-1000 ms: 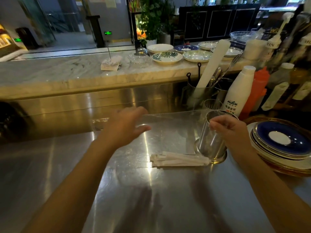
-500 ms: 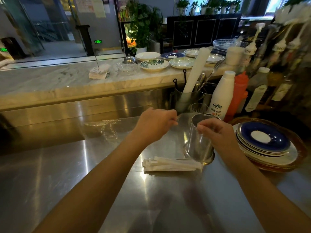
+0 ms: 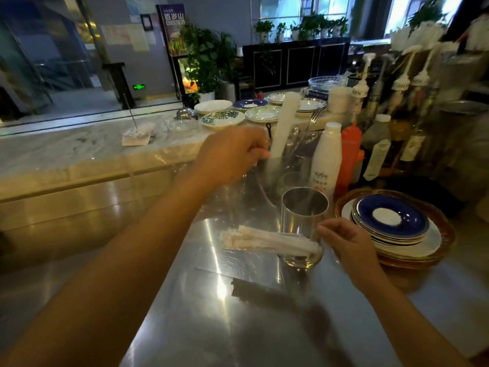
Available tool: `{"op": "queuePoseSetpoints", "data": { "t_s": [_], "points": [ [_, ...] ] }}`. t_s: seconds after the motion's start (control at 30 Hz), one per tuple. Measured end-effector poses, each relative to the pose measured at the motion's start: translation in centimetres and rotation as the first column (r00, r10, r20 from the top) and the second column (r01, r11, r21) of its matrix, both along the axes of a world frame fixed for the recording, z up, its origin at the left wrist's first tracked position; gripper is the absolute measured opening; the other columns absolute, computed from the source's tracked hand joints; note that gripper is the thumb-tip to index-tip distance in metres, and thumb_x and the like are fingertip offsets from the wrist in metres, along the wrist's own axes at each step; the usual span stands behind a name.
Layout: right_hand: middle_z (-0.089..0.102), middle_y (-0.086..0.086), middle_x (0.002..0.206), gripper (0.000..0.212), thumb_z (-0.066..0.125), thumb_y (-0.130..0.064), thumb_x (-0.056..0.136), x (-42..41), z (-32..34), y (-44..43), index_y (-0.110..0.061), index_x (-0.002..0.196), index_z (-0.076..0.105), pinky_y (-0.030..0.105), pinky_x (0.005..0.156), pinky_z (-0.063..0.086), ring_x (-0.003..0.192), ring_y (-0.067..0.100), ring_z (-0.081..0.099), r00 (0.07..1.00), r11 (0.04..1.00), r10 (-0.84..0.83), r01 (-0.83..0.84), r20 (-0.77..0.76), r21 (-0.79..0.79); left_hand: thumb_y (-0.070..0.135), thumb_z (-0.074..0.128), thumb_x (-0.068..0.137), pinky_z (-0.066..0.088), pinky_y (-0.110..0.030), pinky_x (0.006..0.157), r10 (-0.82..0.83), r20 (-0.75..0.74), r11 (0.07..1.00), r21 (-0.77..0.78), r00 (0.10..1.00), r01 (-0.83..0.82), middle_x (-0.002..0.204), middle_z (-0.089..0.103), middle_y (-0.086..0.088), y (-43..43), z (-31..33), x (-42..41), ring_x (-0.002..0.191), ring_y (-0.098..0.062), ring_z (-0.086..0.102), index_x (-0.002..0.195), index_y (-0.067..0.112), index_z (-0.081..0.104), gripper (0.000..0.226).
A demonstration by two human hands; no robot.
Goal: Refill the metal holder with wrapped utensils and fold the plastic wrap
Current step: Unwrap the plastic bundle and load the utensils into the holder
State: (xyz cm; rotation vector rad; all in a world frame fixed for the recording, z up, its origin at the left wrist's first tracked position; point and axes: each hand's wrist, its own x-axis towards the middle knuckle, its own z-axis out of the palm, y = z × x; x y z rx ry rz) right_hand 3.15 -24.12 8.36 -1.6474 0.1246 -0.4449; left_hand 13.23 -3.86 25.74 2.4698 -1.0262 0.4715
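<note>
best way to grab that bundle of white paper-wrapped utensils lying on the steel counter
Take the bundle of white paper-wrapped utensils around its middle, coming down from above, thumb on the near side and fingers on the far side. It lies flat, left to right, so a pinch across its width gathers every piece. Its right end lies against the shiny metal cylinder holder, near the right hand, so avoid that end.

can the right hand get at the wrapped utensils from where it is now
Probably yes: the right hand hovers by the metal holder, beside the near end of the wrapped utensils, with nothing visibly between.
</note>
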Motion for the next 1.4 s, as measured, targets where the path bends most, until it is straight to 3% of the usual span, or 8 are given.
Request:
{"op": "queuePoseSetpoints", "data": {
  "t_s": [0.17, 0.3, 0.47, 0.6, 0.77, 1.0, 1.17, 1.4],
  "points": [
    [0.064, 0.007, 0.08, 0.01, 0.058, -0.005, 0.083, -0.6, 0.3, -0.9, -0.009, 0.087, 0.066, 0.01, 0.051, 0.046, 0.062, 0.001, 0.06, 0.998, 0.997, -0.05, 0.048, 0.027, 0.059, 0.026, 0.058, 0.088, 0.051, -0.035, 0.072, -0.038, 0.046, 0.999, -0.033, 0.998, 0.04, 0.077, 0.058, 0.004, -1.8, 3.0, -0.5, 0.074, -0.016, 0.058, 0.089, 0.019, 0.062, 0.009],
    [0.067, 0.008, 0.087, 0.009, 0.06, -0.01, 0.083, -0.8, 1.2, -1.9, -0.012, 0.088, 0.067, 0.03, 0.07, 0.052, 0.083, 0.018, 0.063, 0.992, 0.983, -0.12, 0.115, 0.032, 0.145, 0.025, 0.059, 0.087, 0.052, -0.039, 0.077, -0.083, 0.096, 0.996, -0.028, 0.992, 0.086, 0.081, 0.06, 0.001, -3.4, 5.2, -0.8, 0.078, -0.018, 0.06, 0.088, 0.017, 0.062, 0.009],
    [0.069, -0.016, 0.074, 0.017, 0.061, -0.01, 0.082, -1.6, 4.0, -3.7, -0.025, 0.079, 0.067, 0.009, 0.061, 0.049, 0.072, -0.002, 0.062, 0.945, 0.962, -0.267, 0.25, 0.186, 0.112, 0.021, 0.062, 0.085, 0.048, -0.012, 0.059, -0.182, 0.013, 0.977, -0.106, 0.983, 0.183, 0.075, 0.063, 0.004, -5.4, 8.2, -0.8, 0.061, 0.001, 0.059, 0.088, 0.01, 0.063, 0.011],
    [0.068, -0.008, 0.075, 0.018, 0.061, -0.012, 0.083, -2.6, 6.0, -5.8, -0.028, 0.079, 0.068, 0.012, 0.062, 0.051, 0.071, 0.003, 0.062, 0.907, 0.941, -0.338, 0.332, 0.25, 0.065, 0.019, 0.063, 0.085, 0.046, -0.004, 0.05, -0.226, 0.012, 0.961, -0.158, 0.974, 0.225, 0.068, 0.06, 0.009, -7.2, 9.8, -1.0, 0.048, 0.01, 0.056, 0.089, 0.008, 0.063, 0.012],
    [0.067, -0.002, 0.08, 0.016, 0.06, -0.012, 0.083, -4.2, 7.3, -8.4, -0.026, 0.082, 0.067, 0.02, 0.068, 0.053, 0.075, 0.008, 0.062, 0.859, 0.901, -0.43, 0.427, 0.28, 0.073, 0.021, 0.063, 0.084, 0.05, -0.018, 0.061, -0.29, 0.037, 0.941, -0.17, 0.956, 0.292, 0.07, 0.06, 0.007, -10.3, 10.7, -1.6, 0.06, -0.002, 0.058, 0.09, 0.008, 0.063, 0.014],
    [0.067, 0.002, 0.078, 0.019, 0.062, -0.01, 0.083, -7.3, 8.1, -11.4, -0.028, 0.078, 0.067, 0.035, 0.071, 0.052, 0.078, 0.022, 0.062, 0.8, 0.846, -0.53, 0.52, 0.281, 0.115, 0.022, 0.063, 0.085, 0.048, -0.006, 0.053, -0.406, 0.07, 0.896, -0.166, 0.911, 0.412, 0.068, 0.061, 0.005, -14.9, 11.3, -2.4, 0.05, 0.008, 0.057, 0.09, 0.007, 0.064, 0.016],
    [0.069, -0.017, 0.066, 0.023, 0.061, -0.008, 0.082, -9.6, 8.8, -13.2, -0.03, 0.075, 0.066, 0.011, 0.054, 0.049, 0.063, -0.001, 0.063, 0.744, 0.801, -0.592, 0.585, 0.311, 0.126, 0.024, 0.062, 0.085, 0.052, -0.012, 0.058, -0.476, 0.103, 0.862, -0.142, 0.873, 0.487, 0.073, 0.063, -0.003, -18.3, 11.7, -3.4, 0.052, 0.001, 0.059, 0.094, 0.005, 0.064, 0.021],
    [0.065, -0.012, 0.077, 0.015, 0.061, -0.015, 0.083, -11.7, 8.9, -15.2, -0.03, 0.08, 0.065, 0.009, 0.061, 0.05, 0.07, -0.005, 0.06, 0.694, 0.738, -0.666, 0.666, 0.272, 0.106, 0.023, 0.063, 0.085, 0.054, -0.017, 0.063, -0.536, 0.087, 0.822, -0.174, 0.84, 0.542, 0.069, 0.06, 0.007, -21.2, 11.4, -4.2, 0.058, -0.004, 0.06, 0.092, 0.009, 0.064, 0.016]
  ]
}}
